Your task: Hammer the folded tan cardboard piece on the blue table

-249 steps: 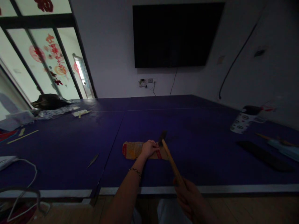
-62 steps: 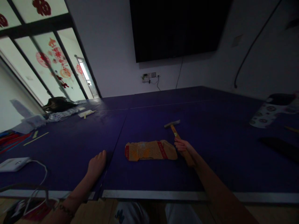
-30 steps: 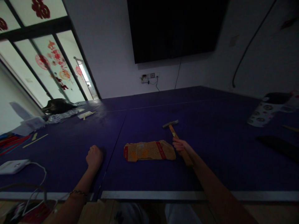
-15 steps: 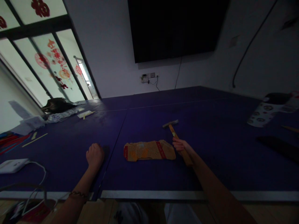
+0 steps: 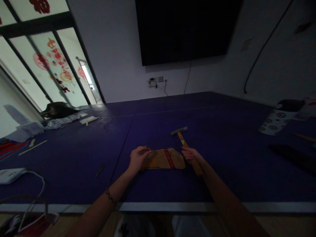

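My right hand (image 5: 191,154) is wrapped around the wooden handle of a hammer (image 5: 183,141). Its metal head points away from me, just above the table. Left of it lies a flat tan speckled packet (image 5: 160,159) with red bands. My left hand (image 5: 138,159) is on the packet's left end, fingers bent and closed over it, hiding that end. A small greyish patch shows beside the fingertips, too dim to make out. On the table left of that hand lies a thin, dark metal tool like tweezers (image 5: 100,170).
The blue table (image 5: 158,187) has a seam left of the packet. A patterned bottle (image 5: 278,118) and a dark flat object (image 5: 291,156) are on the right. A white device (image 5: 11,175) with a cable, coloured strips (image 5: 12,149) and a dark bag (image 5: 59,110) are on the left.
My left hand has moved right from the bare table onto the packet's left end, uncovering the thin metal tool. The right hand and hammer have stayed almost still.
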`<move>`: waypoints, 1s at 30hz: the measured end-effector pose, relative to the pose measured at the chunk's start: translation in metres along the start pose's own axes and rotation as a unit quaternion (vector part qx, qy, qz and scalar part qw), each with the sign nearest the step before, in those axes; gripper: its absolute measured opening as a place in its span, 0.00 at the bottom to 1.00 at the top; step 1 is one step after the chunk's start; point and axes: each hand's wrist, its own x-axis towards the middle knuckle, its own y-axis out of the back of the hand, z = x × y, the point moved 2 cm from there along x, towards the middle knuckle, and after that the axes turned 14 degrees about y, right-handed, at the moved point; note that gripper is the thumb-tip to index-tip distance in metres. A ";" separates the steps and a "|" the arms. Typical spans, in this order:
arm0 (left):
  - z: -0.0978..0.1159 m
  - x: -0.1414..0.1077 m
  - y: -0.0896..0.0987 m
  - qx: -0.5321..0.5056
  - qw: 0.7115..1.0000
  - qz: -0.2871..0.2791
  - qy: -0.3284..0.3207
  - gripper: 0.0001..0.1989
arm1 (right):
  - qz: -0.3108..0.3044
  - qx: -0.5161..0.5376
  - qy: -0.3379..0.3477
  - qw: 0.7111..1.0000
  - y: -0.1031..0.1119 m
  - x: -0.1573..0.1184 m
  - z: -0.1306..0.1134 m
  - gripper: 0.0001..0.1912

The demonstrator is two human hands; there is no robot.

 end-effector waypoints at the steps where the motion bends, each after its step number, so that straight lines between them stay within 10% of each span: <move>1: 0.005 0.004 -0.019 -0.013 0.999 -0.039 0.006 0.09 | -0.003 -0.003 -0.006 1.000 0.001 0.000 0.000 0.21; 8: 0.004 0.013 -0.088 0.066 0.990 -0.128 -0.004 0.07 | -0.019 -0.038 -0.067 0.997 0.002 0.002 -0.003 0.23; 30: 0.005 0.011 -0.085 0.143 0.974 -0.163 -0.069 0.04 | -0.020 -0.053 -0.063 0.996 0.007 -0.005 -0.001 0.23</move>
